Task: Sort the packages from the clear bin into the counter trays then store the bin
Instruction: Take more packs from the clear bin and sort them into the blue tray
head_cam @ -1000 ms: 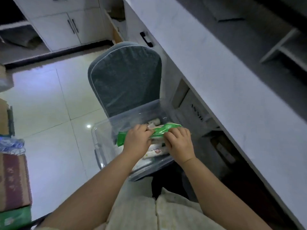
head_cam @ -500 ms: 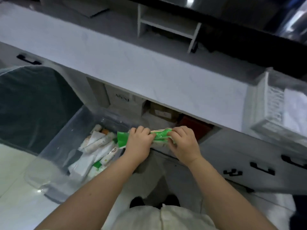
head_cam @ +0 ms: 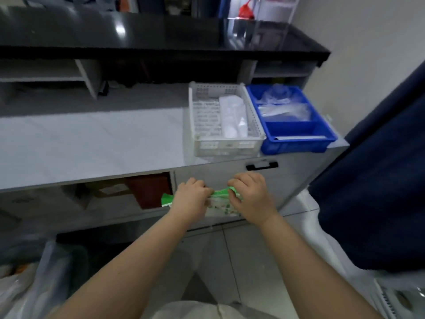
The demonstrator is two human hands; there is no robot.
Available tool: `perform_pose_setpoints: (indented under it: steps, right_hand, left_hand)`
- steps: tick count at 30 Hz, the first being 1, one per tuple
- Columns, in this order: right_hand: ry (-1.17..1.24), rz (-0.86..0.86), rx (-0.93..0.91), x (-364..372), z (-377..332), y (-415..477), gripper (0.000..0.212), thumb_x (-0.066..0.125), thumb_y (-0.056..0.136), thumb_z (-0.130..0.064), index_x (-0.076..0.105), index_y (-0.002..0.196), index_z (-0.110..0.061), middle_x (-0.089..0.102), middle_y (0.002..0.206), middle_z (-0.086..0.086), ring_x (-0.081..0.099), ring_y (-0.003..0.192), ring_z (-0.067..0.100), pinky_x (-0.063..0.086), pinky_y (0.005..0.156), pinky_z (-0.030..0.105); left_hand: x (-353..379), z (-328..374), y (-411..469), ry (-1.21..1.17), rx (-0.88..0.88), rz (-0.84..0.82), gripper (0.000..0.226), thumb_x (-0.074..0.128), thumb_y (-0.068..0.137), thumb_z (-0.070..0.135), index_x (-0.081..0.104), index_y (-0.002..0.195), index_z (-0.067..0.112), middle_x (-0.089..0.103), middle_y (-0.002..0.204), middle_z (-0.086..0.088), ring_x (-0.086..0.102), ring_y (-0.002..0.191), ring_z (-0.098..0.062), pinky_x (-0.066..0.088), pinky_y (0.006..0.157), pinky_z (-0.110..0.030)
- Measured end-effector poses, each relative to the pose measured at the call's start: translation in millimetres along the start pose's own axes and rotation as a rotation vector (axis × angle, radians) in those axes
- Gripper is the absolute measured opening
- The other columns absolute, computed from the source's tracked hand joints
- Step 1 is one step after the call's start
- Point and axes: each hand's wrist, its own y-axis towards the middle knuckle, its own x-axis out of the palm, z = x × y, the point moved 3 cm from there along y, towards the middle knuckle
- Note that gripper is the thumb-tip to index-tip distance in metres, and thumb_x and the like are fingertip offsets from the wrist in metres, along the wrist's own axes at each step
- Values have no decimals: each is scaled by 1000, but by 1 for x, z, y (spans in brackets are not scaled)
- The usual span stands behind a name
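Moved: The view has turned from the bin to the counter (head_cam: 92,143), and the package (head_cam: 219,196) has travelled with both hands, out of the bin, to the front of the counter edge.
Left hand: The left hand (head_cam: 190,199) curls its fingers round the left part of the package; a green end sticks out at its 9 o'clock.
Right hand: The right hand (head_cam: 251,196) grips the right end with bent fingers.
Package: It lies about level in the air between the hands, below the counter top, and is in no tray yet.
Trays: The white tray (head_cam: 226,146) is at 12 o'clock from the hands. The blue tray (head_cam: 296,140) stands just beside it, at its 3 o'clock. Both already hold some items.
Bin: A blurred clear shape at 8 o'clock is perhaps the bin (head_cam: 46,272); I cannot tell.
Meaning: The pick seems finished and the carry is under way. Next comes lifting the package over the edge and choosing the right tray; storing the bin comes later.
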Motion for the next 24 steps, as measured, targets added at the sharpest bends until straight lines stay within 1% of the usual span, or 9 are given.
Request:
perform_pose_setpoints:
  steps: [2,6,9,11,14,16,17,21,24]
  right_hand:
    - [-32,24,46,-33,48,-13,10,73,70,-7,68,79,-9,67,82,8,62,77,31,42,74,37]
    - [-115,58,94,-93,144,-30,12,71,75,-10,69,86,-9,67,87,8,61,81,29,45,74,37]
    - [-153,179,94,-140,200,-20,10,71,76,-8,69,86,-10,67,86,7,61,81,27,42,76,35]
    - [-189,270,83,-167,230,-1,8,69,78,-11,69,86,-10,67,87,7,61,81,28,43,75,38]
    - [-245,394,41,-201,262,36,8,68,79,-13,70,87,-11,68,90,7,59,83,27,46,74,41]
    - [-267,446,-7,-213,276,63,9,69,79,-14,69,88,-11,68,91,8,56,85,27,44,75,41]
    - [-268,462,-31,-216,282,76,10,69,79,-14,69,88,-10,68,92,8,56,85,28,43,76,41]
    - [-264,477,-100,-195,298,121,6,68,80,-14,69,85,-10,68,90,7,57,87,28,43,76,40]
    - [-217,418,-99,-155,318,143,7,67,80,-13,69,86,-10,68,90,7,53,89,24,42,78,38]
  left_hand:
    - [-1,48,34,-26,43,-1,36,55,89,31,60,125,30,58,112,1,47,107,-25,38,78,-36]
    - [-13,131,100,-68,115,39,35,58,87,31,62,122,29,59,111,-1,48,105,-25,39,77,-35]
    - [-42,176,143,-83,159,92,33,63,84,33,66,116,27,62,107,-1,52,102,-25,46,78,-36]
    - [-69,195,172,-101,169,132,30,65,82,32,68,110,24,62,101,-3,54,99,-27,49,76,-38]
    - [-117,205,216,-188,116,215,26,68,78,30,71,103,25,63,94,-1,57,92,-25,50,72,-36]
    - [-150,203,248,-234,59,273,22,69,76,31,72,97,25,64,91,-1,58,87,-24,47,66,-32]
    - [-165,200,264,-246,41,302,22,69,75,32,72,95,25,65,91,-2,59,87,-24,47,65,-32]
    - [-201,177,325,-253,-18,389,32,71,76,31,71,108,27,69,101,1,62,93,-23,54,73,-36]
    - [-201,150,369,-195,-65,413,34,68,81,31,68,114,27,64,105,-2,57,98,-25,53,75,-40]
